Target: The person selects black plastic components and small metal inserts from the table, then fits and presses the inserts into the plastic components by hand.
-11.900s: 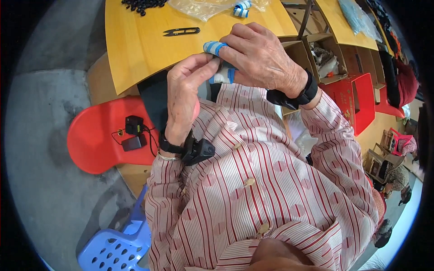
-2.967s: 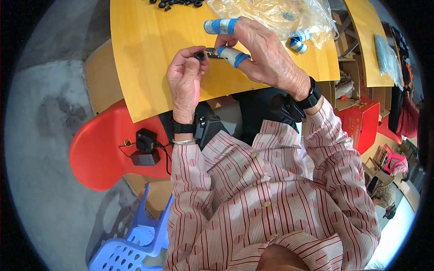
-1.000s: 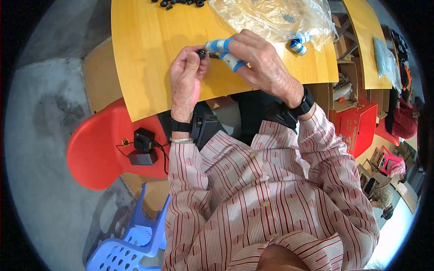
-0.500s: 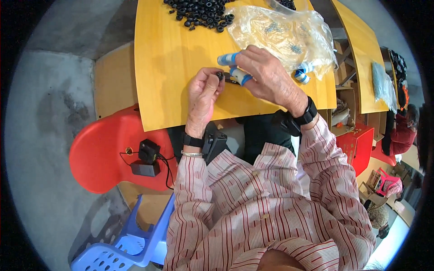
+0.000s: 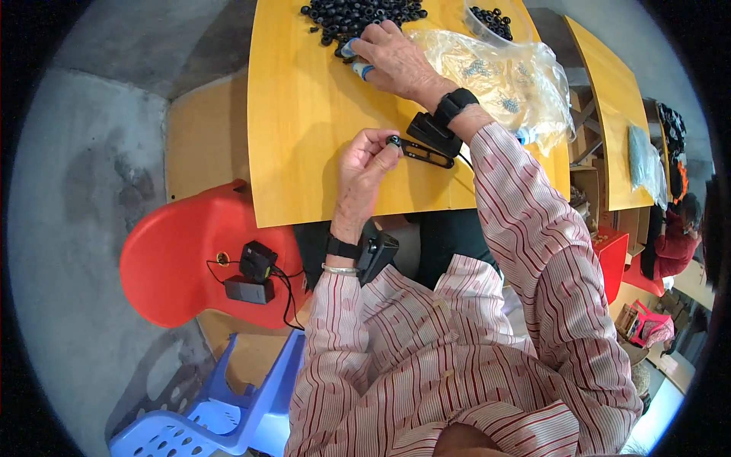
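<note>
My left hand (image 5: 361, 169) is closed, pinching a small round black part (image 5: 394, 141) between thumb and fingertips above the yellow table. A black bar with long slots (image 5: 428, 154) sticks out to the right from that pinch; whether it is joined to the round part I cannot tell. My right hand (image 5: 396, 61) is stretched out to the near edge of a heap of small black ring-like parts (image 5: 358, 17). Blue and white tape wraps its thumb and forefinger, which are apart with dark pieces by their tips.
A clear plastic bag (image 5: 495, 76) with small metal pieces lies right of my right hand. Behind it stands a clear tub (image 5: 499, 27) of black parts. Left of me is a red chair (image 5: 183, 259) with black devices and cables; a blue plastic stool (image 5: 221, 419) is below.
My right hand has left the left hand and moved up and left to the heap. The slotted bar now shows plainly. My left hand keeps its pinch, and the view has shifted slightly.
</note>
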The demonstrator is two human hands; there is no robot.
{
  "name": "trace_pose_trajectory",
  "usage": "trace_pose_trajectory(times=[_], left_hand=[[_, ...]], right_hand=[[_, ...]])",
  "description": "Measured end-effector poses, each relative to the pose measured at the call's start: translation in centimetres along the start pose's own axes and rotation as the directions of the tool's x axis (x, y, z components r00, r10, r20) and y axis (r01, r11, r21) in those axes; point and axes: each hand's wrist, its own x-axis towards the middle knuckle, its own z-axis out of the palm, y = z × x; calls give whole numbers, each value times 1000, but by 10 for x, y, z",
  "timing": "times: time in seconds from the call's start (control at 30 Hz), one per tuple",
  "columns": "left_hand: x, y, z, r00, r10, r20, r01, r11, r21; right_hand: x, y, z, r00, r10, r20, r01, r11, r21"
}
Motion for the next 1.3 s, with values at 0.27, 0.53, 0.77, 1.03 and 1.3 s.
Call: trace_pose_trajectory(times=[0.27, 0.53, 0.77, 1.03, 1.3], left_hand=[[0, 2, 3, 1000, 9, -2, -9, 1000, 17], [2, -3, 0, 994, 100, -48, -98, 994, 43], [5, -5, 1, 963, 225, -145, -219, 974, 55], [7, -4, 0, 951, 249, -183, -226, 964, 139], [5, -6, 3, 947, 225, -229, -196, 970, 143]], right_hand=[[2, -1, 1, 1000, -15, 6, 15, 1000, -23], [-15, -4, -8, 999, -35, 40, 35, 999, 13], [-52, -4, -30, 997, 20, 68, -26, 996, 88], [-83, -39, -72, 998, -16, 57, 1, 965, 264], [-96, -57, -74, 997, -79, 9, 76, 982, 171]])
